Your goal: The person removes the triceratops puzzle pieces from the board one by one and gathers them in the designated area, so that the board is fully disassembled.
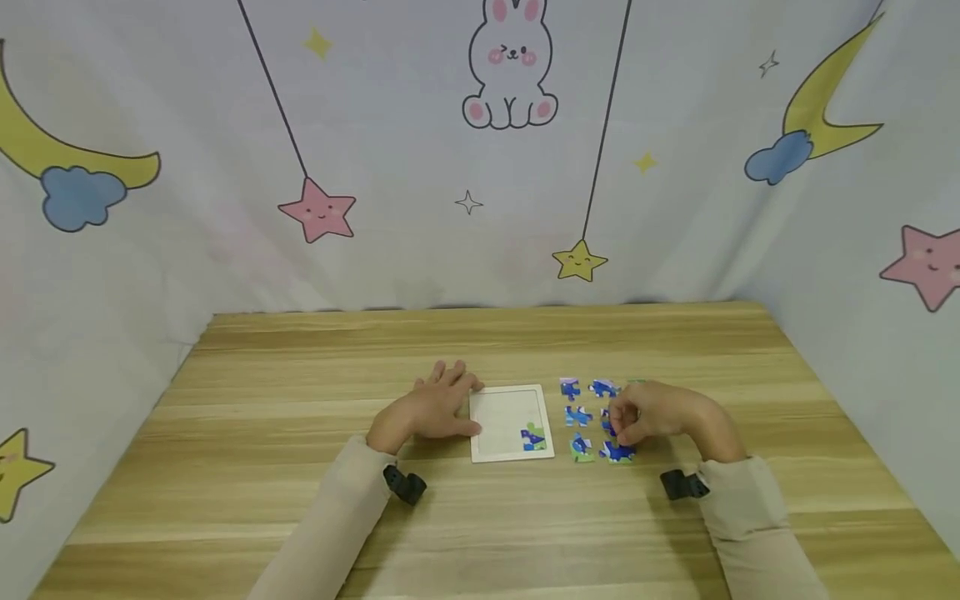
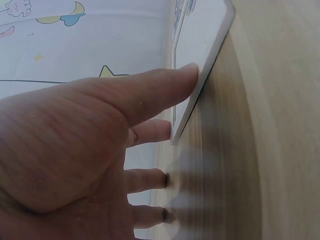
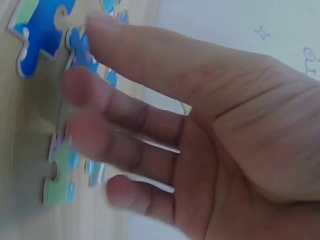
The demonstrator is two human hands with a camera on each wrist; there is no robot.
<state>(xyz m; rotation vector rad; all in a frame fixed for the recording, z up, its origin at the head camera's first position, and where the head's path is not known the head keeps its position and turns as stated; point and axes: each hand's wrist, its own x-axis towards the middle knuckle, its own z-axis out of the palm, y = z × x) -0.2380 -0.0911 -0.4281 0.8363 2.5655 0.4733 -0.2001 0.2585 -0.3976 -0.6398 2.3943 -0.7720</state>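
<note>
A light wooden puzzle frame (image 1: 510,457) lies flat, with a joined green and blue patch (image 1: 534,439) in its near right corner. At its left edge is my left hand (image 1: 438,408), fingers spread. The thumb (image 2: 170,85) touches the frame's rim in the left wrist view. My right hand (image 1: 652,412) hovers low over loose puzzle pieces, its fingers bent and the thumb apart from them. In the right wrist view a blue piece (image 3: 77,45) shows beyond the gap between thumb and index finger; I see no piece held. The hand partly hides some pieces.
Loose puzzle pieces sit right of the frame: a blue one (image 1: 570,389), a light blue one (image 1: 577,416), a green and blue one (image 1: 581,448), and a dark blue one (image 1: 617,452) nearest me. A printed curtain (image 1: 405,267) borders the wooden table (image 1: 300,358) at the back.
</note>
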